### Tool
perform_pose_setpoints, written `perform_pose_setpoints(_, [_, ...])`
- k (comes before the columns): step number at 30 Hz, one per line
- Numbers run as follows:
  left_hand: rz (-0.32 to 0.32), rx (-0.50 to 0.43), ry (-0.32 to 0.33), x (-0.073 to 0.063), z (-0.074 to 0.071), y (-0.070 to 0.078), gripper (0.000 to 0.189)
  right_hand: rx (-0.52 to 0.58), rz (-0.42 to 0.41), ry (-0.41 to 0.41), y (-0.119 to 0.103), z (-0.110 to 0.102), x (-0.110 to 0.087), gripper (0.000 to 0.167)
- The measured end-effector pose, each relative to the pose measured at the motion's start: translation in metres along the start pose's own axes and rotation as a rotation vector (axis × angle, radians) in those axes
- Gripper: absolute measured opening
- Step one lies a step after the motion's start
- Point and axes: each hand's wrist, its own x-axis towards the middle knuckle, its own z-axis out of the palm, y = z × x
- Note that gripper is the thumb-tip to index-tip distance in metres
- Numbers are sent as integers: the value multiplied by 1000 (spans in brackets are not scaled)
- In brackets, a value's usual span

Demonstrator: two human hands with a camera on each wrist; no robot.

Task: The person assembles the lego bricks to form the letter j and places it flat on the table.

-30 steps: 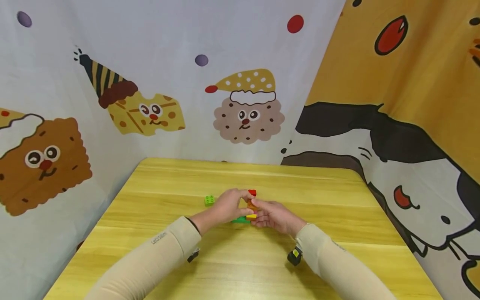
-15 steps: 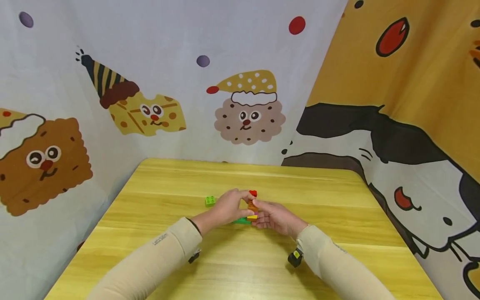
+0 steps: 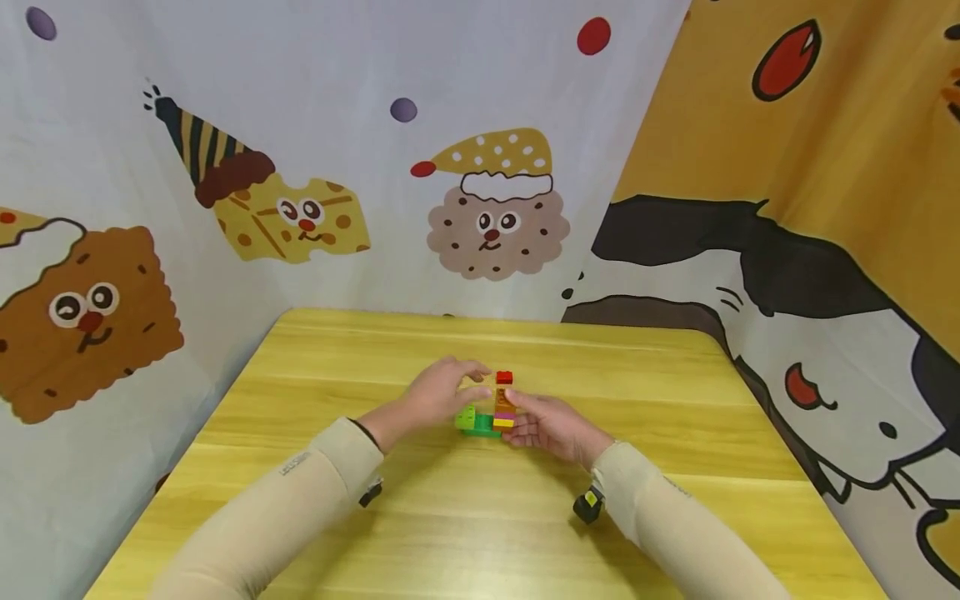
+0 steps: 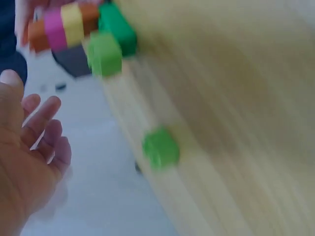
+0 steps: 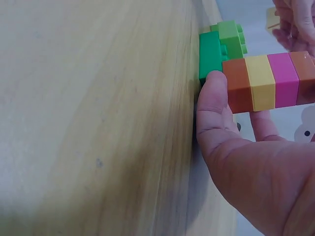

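Observation:
A small tower of building bricks (image 3: 505,408), in orange, yellow, pink and orange layers, rises from the right end of a green base brick (image 3: 482,428). My right hand (image 3: 555,427) holds the tower from the right, fingers around its lower part in the right wrist view. On the base's left end sits a lime brick (image 4: 104,55). My left hand (image 3: 432,396) hovers left of the tower, holding nothing, its fingers loosely spread and apart from the bricks. Another lime brick (image 4: 161,147) lies on the table, hidden behind my left hand in the head view.
A red brick (image 3: 505,377) lies just beyond the tower. The wooden table (image 3: 480,533) reaches back to a patterned cloth (image 3: 337,75) that hangs around its far and side edges.
My left hand has let go of the tower and drawn off to the left, uncovering the lime brick on the base. The right hand stays at the tower. The head view has tilted slightly.

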Motion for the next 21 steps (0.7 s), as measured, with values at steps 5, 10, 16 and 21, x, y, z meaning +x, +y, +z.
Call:
perform_pose_setpoints(5, [-49, 116, 86, -11, -27, -34, 38, 16, 5, 6, -1, 0, 2, 67])
perform_pose_setpoints(10, [-70, 257, 36, -30, -35, -61, 43, 13, 6, 16, 2, -1, 2, 69])
perform_pose_setpoints(16, [-121, 317, -48, -37, -24, -75, 59, 20, 14, 24, 3, -2, 3, 72])
perform_pose_setpoints(21, [-148, 340, -45, -34, -18, -83, 59, 11, 2, 0, 1, 0, 7, 74])
